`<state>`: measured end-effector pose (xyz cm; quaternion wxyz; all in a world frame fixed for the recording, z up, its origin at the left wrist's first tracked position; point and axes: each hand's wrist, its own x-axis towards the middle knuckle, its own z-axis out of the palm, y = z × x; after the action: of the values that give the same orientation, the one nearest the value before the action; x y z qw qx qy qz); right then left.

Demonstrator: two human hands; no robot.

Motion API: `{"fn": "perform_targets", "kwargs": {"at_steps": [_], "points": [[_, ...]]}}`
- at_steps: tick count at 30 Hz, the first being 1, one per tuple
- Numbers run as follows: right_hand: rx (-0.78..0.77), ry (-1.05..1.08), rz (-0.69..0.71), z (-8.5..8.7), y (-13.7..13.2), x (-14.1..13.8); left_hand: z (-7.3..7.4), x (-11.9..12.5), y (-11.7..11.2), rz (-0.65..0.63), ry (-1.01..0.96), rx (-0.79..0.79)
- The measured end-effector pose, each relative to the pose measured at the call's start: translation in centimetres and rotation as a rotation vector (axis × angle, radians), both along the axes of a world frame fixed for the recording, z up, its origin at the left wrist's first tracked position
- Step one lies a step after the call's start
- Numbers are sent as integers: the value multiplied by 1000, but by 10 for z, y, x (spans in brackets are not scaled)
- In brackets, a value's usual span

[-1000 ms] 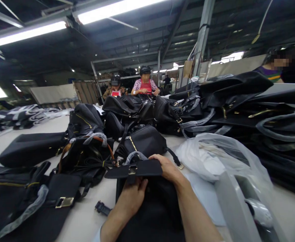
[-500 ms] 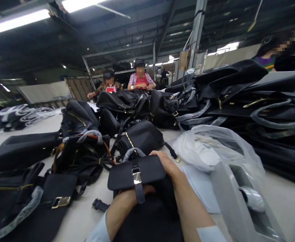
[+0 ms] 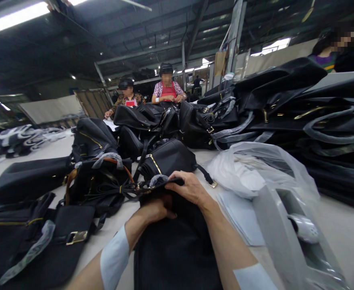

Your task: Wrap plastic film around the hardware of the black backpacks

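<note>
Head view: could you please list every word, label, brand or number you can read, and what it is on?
None: no readable text. The black handbag gripped by the left hand and right hand, the gold buckle and the white paper sheets show no legible print.

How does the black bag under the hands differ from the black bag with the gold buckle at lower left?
The bag under the hands is gripped at its far end by the left hand and right hand; the buckle bag lies untouched. The buckle bag shows a gold buckle on its strap; the bag under the hands shows only plain dark fabric. Both are black and lie flat on the pale table.
</note>
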<state>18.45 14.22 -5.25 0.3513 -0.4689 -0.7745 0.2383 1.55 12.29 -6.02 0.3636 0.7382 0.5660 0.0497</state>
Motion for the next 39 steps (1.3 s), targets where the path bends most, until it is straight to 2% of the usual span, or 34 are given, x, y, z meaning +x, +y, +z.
{"fn": "perform_targets", "kwargs": {"at_steps": [6, 10, 18, 22, 33, 39], "points": [[-28, -48, -247, -4, 3, -16, 13, 0, 1, -63, 60, -96], [-47, -93, -324, -8, 8, -16, 19, 4, -1, -105, 58, -34], [-58, -136, -362, -11, 12, -15, 10, -8, -9, -179, -40, 14], [-59, -146, -374, -11, 13, -15, 6, -8, -13, -161, -40, 47], [-55, -165, -389, -11, 13, -16, 1, 3, -23, -95, 80, 258], [-46, -157, -391, -10, 11, -16, 2, 2, -28, -72, 27, 259]]}}
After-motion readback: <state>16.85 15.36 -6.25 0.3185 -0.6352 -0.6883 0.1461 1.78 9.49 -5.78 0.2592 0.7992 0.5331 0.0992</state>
